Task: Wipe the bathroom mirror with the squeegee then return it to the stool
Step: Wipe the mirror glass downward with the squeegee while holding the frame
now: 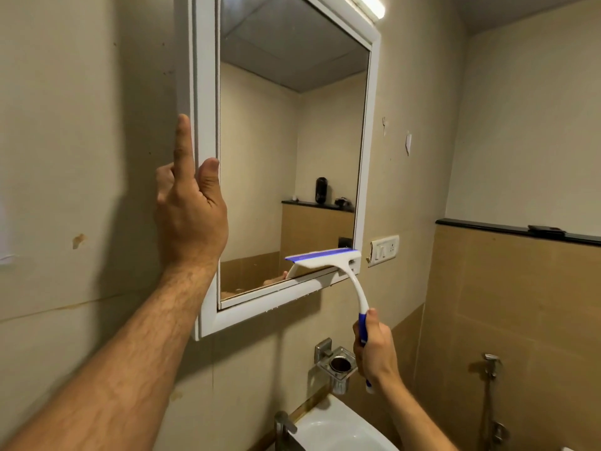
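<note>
Squeegee (328, 259) blade meets mirror (286, 157) bottom, above right hand (374, 349) grip.

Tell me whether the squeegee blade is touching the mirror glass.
Touching. The head view shows the squeegee with its blade edge flat against the mirror near the bottom right corner, meeting its own reflection with no gap, while the right hand grips the handle.

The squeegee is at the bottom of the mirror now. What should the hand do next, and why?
Probably lift the squeegee off the glass: its blade sits at the mirror's bottom right edge, so this stroke looks finished. The right hand grips the handle; the left hand steadies the frame.
</note>
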